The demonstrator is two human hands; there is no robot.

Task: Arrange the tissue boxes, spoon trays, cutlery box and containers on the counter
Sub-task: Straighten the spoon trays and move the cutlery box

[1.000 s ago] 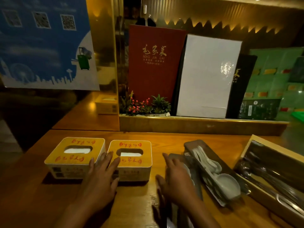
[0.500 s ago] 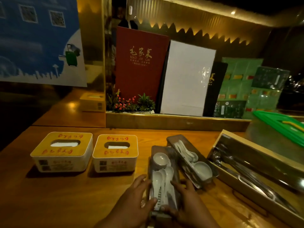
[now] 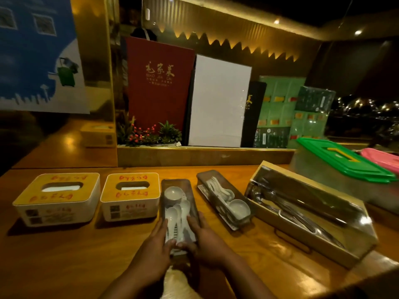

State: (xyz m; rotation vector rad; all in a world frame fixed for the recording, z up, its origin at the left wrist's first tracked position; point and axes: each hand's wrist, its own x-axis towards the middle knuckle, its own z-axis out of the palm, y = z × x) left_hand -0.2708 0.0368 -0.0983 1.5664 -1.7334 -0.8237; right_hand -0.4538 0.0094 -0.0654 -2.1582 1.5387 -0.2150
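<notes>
On a wooden counter (image 3: pixel 64 262) under dim amber light: left hand (image 3: pixel 155 253) and right hand (image 3: pixel 207 244) clasped around the near end of a narrow spoon tray (image 3: pixel 192 197), one hand on each long side, fingers wrapped over the rims, thumbs meeting at the near edge. Tray pointing straight away from the body, its far end well beyond the fingertips, loaded with white spoons (image 3: pixel 176 214) and a small white cup (image 3: pixel 172 194). Just left of it, two tissue boxes side by side, the nearer box (image 3: pixel 129 201) close beside the tray, the outer box (image 3: pixel 57 201) further left. Just right, a second spoon tray (image 3: pixel 224 197) lying at an angle, also holding white spoons. Further right, a long wooden cutlery box (image 3: pixel 311 212), likewise skewed, with a shiny clear cover. Beyond it, at the counter's right end, a clear container with a green lid (image 3: pixel 343 162) and a pink-lidded container (image 3: pixel 382 158) at the frame edge. Behind, upright against the back ledge, a red menu (image 3: pixel 159 83) and a white board (image 3: pixel 218 100).
</notes>
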